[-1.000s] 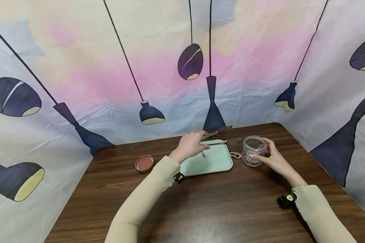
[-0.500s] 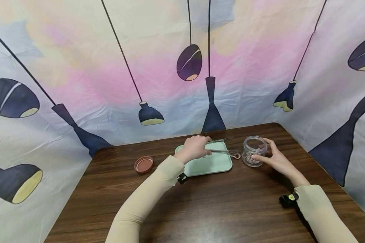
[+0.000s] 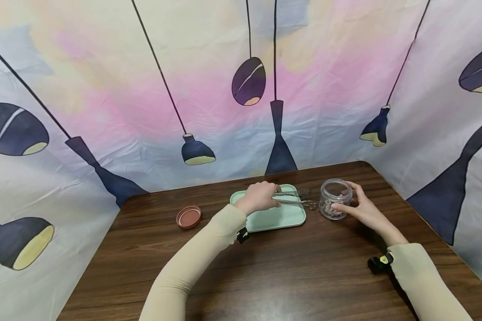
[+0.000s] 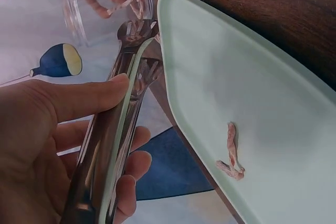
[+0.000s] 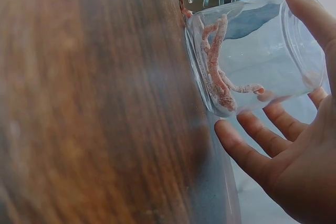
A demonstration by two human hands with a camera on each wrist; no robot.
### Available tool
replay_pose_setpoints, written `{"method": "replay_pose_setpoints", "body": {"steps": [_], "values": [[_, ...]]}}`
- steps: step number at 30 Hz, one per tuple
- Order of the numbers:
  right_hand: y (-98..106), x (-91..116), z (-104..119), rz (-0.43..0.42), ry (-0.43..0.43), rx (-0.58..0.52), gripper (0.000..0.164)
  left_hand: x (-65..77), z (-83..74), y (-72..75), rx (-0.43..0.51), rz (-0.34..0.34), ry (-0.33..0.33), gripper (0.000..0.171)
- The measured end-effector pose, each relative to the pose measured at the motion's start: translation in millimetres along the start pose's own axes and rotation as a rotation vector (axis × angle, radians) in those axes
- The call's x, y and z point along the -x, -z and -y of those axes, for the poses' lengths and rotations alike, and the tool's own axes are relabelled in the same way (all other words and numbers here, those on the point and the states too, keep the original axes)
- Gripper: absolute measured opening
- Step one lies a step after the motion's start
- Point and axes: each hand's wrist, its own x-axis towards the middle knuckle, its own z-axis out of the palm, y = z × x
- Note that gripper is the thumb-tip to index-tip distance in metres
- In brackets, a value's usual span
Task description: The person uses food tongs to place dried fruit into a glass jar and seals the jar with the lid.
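My left hand (image 3: 260,197) grips metal tongs (image 4: 97,140), thumb on one arm and fingers round the other. The tongs' tips are spread apart beyond the right edge of a mint-green tray (image 3: 273,221), over a pinkish, powdery strip (image 5: 185,7) that is mostly hidden. One bent strip (image 4: 231,142) lies on the tray. My right hand (image 3: 365,213) holds a clear, lidless jar (image 3: 328,195) upright on the table, thumb in front and fingers behind. Several similar strips (image 5: 214,51) lie at the jar's bottom.
A reddish-brown screw lid (image 3: 189,217) lies left of the tray. The dark wooden table (image 3: 265,276) ends at a cloth backdrop (image 3: 144,107) with printed lamps, behind and to the right.
My left hand has lowered the tongs from above the tray toward the strip beside the jar, and their arms have drawn closer together. The right hand keeps its hold on the jar.
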Motion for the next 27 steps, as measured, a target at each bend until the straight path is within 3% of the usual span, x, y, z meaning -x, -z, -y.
{"method": "replay_pose_setpoints", "body": {"steps": [10,27], "values": [[1,1,1,0.005,-0.012,-0.008,0.102,-3.0,2.0,0.3,0.003,0.001,-0.018,0.037],[0,0,1,0.002,-0.008,-0.012,0.100,3.1,9.3,-9.9,-0.019,-0.069,-0.044,0.027]]}}
